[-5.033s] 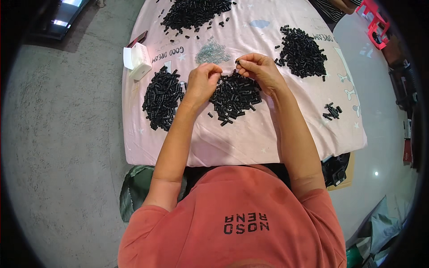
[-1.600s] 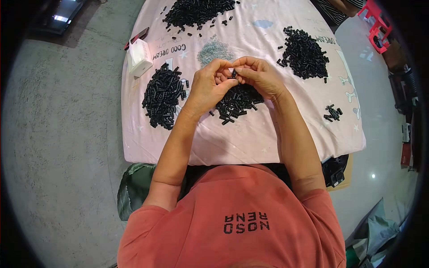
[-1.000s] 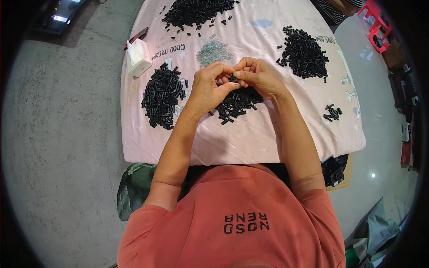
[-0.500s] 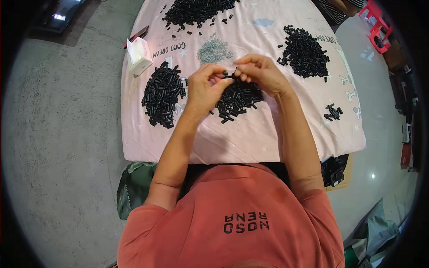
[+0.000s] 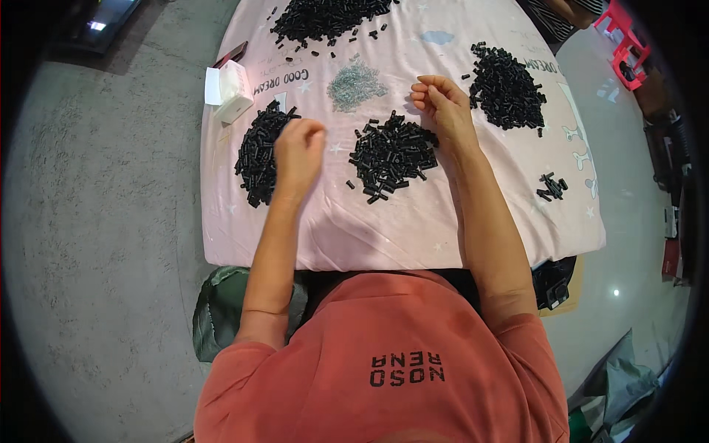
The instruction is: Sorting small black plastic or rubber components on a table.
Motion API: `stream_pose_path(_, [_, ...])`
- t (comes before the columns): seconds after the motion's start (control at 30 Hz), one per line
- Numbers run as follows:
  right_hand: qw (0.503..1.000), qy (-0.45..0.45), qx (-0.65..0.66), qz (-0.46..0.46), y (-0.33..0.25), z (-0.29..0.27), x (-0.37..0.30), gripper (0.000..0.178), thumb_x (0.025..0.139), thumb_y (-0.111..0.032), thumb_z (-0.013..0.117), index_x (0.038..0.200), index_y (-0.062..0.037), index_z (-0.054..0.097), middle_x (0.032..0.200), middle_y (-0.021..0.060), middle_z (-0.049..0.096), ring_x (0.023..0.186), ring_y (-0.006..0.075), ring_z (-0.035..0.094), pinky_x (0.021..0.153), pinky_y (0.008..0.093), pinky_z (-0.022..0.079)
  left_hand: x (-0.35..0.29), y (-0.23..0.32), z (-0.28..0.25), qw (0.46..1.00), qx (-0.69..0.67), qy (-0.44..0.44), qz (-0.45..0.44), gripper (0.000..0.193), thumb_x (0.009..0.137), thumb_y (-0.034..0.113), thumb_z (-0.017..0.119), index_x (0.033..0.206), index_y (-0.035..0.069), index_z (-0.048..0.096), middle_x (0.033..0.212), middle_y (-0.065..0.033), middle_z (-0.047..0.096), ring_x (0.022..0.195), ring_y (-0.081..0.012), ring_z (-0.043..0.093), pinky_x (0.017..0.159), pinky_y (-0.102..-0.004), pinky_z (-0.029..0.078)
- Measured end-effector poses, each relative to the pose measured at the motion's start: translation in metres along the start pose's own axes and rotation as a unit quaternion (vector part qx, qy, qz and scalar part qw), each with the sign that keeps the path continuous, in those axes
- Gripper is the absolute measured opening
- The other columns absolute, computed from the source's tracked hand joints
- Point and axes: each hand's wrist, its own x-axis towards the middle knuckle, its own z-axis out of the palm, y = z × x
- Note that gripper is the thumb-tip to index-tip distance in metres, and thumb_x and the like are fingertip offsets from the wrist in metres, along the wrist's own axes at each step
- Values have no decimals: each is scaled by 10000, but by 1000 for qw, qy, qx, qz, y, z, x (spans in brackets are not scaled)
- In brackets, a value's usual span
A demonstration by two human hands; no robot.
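Observation:
My left hand (image 5: pixel 300 153) is over the right side of a pile of small black cylindrical pieces (image 5: pixel 255 159). Its fingers are curled in, and whatever they hold is hidden. Beyond the right side of the middle pile of black pieces (image 5: pixel 391 159) is my right hand (image 5: pixel 449 112). Thumb and fingers are drawn together there, but I cannot make out anything between them. Small clear, pale greenish pieces (image 5: pixel 356 86) lie in a heap to the left of my right hand.
More black pieces lie in a far pile (image 5: pixel 325 18), a right pile (image 5: pixel 508 88) and a small cluster (image 5: pixel 552 187). A tissue pack (image 5: pixel 233 92) stands at the left edge of the pink cloth (image 5: pixel 354 244). Another person's arm (image 5: pixel 572 13) shows at the far right.
My hands were together over the middle pile and have parted. The left hand has moved left to the left pile; the right has shifted slightly right and away from me.

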Motion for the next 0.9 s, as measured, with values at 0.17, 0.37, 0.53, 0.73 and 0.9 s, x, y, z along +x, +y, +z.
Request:
stream_pose_path(0.17, [1000, -20, -17, 4, 2, 0, -1, 226, 973, -18, 423, 1130, 38, 576, 988, 110, 631, 850, 146, 618, 746, 256, 532, 9, 41, 40, 991, -87, -80, 60, 73, 789, 25, 650, 858, 24, 674, 795, -129, 618, 751, -283, 626, 694, -367, 493])
stream_pose_path(0.37, [996, -28, -82, 29, -3, 4, -7, 230, 1007, -114, 454, 1173, -6, 572, 1061, 95, 638, 935, 140, 630, 826, 278, 544, 24, 54, 66, 988, -37, -102, 108, 117, 796, 30, 662, 909, 15, 690, 862, -112, 647, 756, -240, 645, 702, -331, 510])
stream_pose_path(0.53, [990, -77, -115, 28, -2, 4, -6, 248, 1021, -122, 429, 1194, -2, 559, 1082, 97, 626, 958, 147, 636, 831, 274, 540, 28, 51, 71, 989, 0, -133, 69, 108, 781, 53, 668, 883, 18, 683, 855, -110, 647, 754, -252, 635, 719, -348, 503])
stream_pose_path(0.73, [982, -120, -146, 18, 6, 1, -5, 267, 1034, -111, 387, 1219, 22, 526, 1133, 138, 589, 944, 181, 660, 822, 270, 539, 26, 45, 67, 988, -14, -125, 87, 78, 807, 40, 631, 875, 12, 658, 841, -127, 638, 787, -278, 632, 720, -354, 493])
stream_pose_path(0.9, [982, -125, -141, 29, 4, 1, -6, 273, 1035, -121, 386, 1221, 28, 518, 1134, 142, 588, 933, 189, 665, 813, 271, 541, 21, 40, 58, 991, -65, -113, 27, 62, 833, 52, 597, 852, 10, 638, 870, -162, 636, 834, -352, 625, 765, -410, 487])
